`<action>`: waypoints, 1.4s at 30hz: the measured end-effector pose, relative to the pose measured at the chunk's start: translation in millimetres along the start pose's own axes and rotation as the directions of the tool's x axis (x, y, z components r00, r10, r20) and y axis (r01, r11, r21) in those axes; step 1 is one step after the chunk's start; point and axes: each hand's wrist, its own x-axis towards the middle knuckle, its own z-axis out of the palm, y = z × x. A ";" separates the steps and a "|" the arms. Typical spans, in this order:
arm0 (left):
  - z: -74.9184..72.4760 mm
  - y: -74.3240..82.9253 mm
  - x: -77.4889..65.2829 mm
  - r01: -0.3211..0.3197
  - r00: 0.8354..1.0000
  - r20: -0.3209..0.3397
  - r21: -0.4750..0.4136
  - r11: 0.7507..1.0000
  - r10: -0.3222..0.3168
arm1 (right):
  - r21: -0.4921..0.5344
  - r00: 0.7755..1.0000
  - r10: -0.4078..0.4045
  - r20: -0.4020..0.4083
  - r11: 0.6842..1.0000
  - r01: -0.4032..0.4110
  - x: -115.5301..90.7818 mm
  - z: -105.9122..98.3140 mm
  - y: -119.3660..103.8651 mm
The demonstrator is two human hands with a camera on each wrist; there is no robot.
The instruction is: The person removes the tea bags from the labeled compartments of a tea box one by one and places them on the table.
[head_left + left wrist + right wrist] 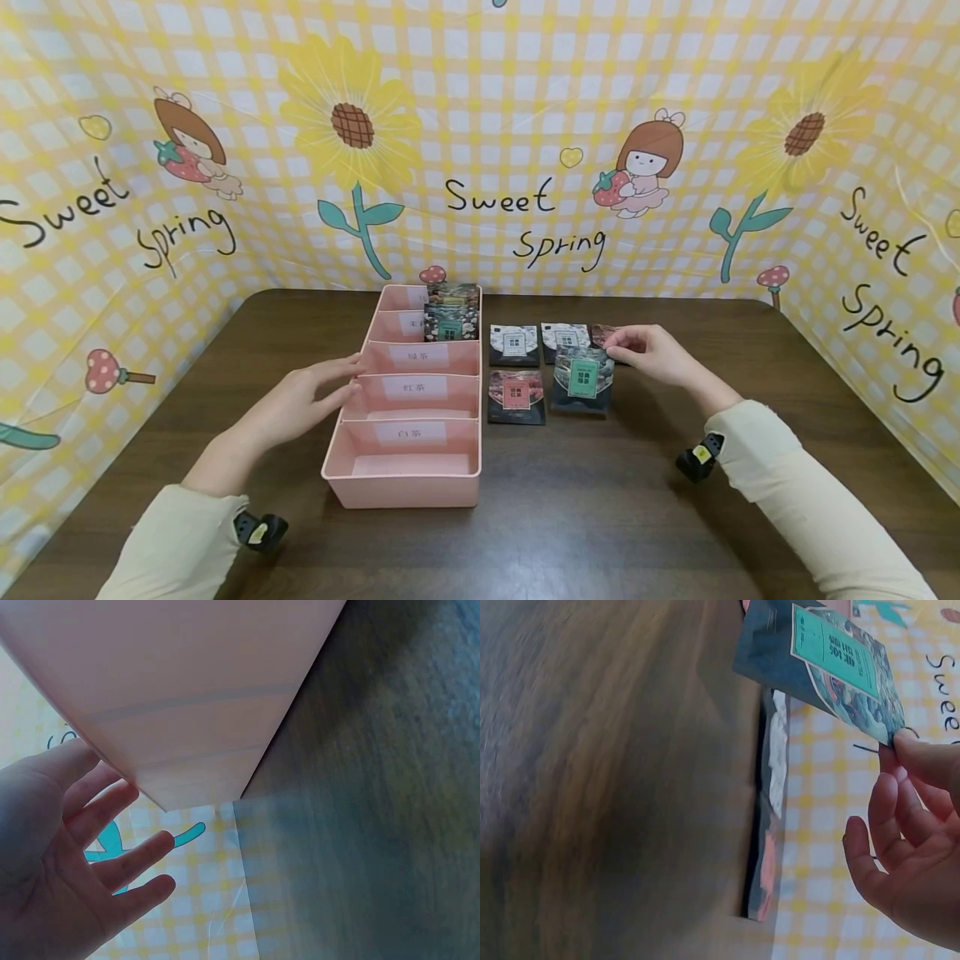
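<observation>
My right hand (652,358) pinches a tea sachet with a green label (583,380) by its top corner. In the right wrist view the sachet (836,656) hangs tilted above the table, thumb and forefinger at its corner. My left hand (296,404) touches the left rim of a long pink divided box (408,492), with its fingers extended. The left wrist view shows the hand (67,855) beside the box's outer wall (195,652), some fingertips at the rim. Dark sachets (450,325) stand in the box's two rear compartments; the three nearer ones hold nothing visible.
Right of the box lie two white-labelled sachets (514,343) and a red-labelled sachet (516,397). Another reddish sachet (602,333) is partly hidden behind the right hand. A checked cloth (480,125) backs the brown table (600,525).
</observation>
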 end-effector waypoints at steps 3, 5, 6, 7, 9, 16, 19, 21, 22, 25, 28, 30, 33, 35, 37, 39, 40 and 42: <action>-0.8 0.7 -1.0 0.000 1.000 0.000 -0.005 1.000 0.000 | 0.005 0.999 -0.011 0.031 1.000 0.011 2.6 1.1 4.2; -1.4 1.3 -1.7 0.002 1.000 -0.001 -0.008 1.000 -0.002 | 0.006 0.998 -0.025 0.050 1.000 0.025 4.6 2.4 6.7; -1.6 1.5 -1.8 0.002 1.000 -0.002 -0.010 1.000 -0.002 | 0.004 0.998 -0.031 0.058 1.000 0.031 5.4 3.1 7.9; -1.8 1.7 -2.0 0.004 1.000 -0.001 -0.012 1.000 -0.004 | 0.004 0.997 -0.030 0.066 1.000 0.030 6.4 4.0 9.4; -2.0 2.1 -2.4 0.002 1.000 -0.001 -0.014 1.000 -0.002 | 0.003 0.996 -0.030 0.081 1.000 0.030 8.2 5.8 12.1; -2.9 1.8 -2.8 0.007 1.000 0.008 -0.019 1.000 -0.007 | -0.052 0.998 -0.033 0.061 0.998 0.036 14.1 13.2 17.4; -2.7 1.9 -2.6 0.016 1.000 0.014 -0.021 1.000 -0.016 | -0.078 0.999 -0.036 0.033 0.996 0.039 16.6 17.3 16.2; -2.8 2.1 -2.7 0.017 1.000 0.014 -0.022 1.000 -0.017 | -0.094 0.999 -0.028 0.018 0.995 0.030 18.1 20.4 15.3; -3.0 2.5 -2.8 0.016 1.000 0.012 -0.022 1.000 -0.016 | -0.104 1.000 -0.019 0.011 0.994 0.020 19.0 21.9 15.3; -3.4 3.4 -3.2 0.012 1.000 0.010 -0.025 1.000 -0.011 | -0.141 1.000 0.018 0.000 0.990 -0.018 20.7 25.6 15.4; -3.0 2.8 -2.8 0.009 1.000 0.010 -0.027 1.000 -0.009 | -0.170 0.999 0.045 0.003 0.984 -0.044 21.3 27.8 15.2; -2.4 2.2 -2.4 0.011 1.000 0.014 -0.028 1.000 -0.011 | -0.182 0.999 0.049 0.007 0.982 -0.047 21.1 29.0 14.4; -1.6 1.1 -2.0 0.015 1.000 0.018 -0.027 1.000 -0.015 | -0.192 0.999 0.046 0.016 0.980 -0.042 21.1 30.4 14.1; -1.7 1.1 -1.9 0.018 1.000 0.019 -0.027 0.999 -0.018 | -0.203 0.999 0.033 0.021 0.979 -0.028 21.9 31.5 14.1; -2.0 1.2 -2.2 0.016 1.000 0.018 -0.029 0.999 -0.016 | -0.214 0.999 0.034 0.029 0.976 -0.027 22.6 32.4 14.8; -2.5 1.8 -2.4 0.011 1.000 0.016 -0.031 0.999 -0.010 | -0.222 0.998 0.040 0.038 0.974 -0.031 22.9 33.2 14.8; -2.6 2.3 -2.4 0.011 1.000 0.017 -0.033 0.999 -0.010 | -0.224 0.998 0.043 0.042 0.974 -0.033 22.9 33.4 14.7; -2.8 2.6 -2.5 0.004 1.000 0.015 -0.033 0.999 -0.004 | -0.224 0.997 0.056 0.050 0.974 -0.043 22.5 33.4 14.4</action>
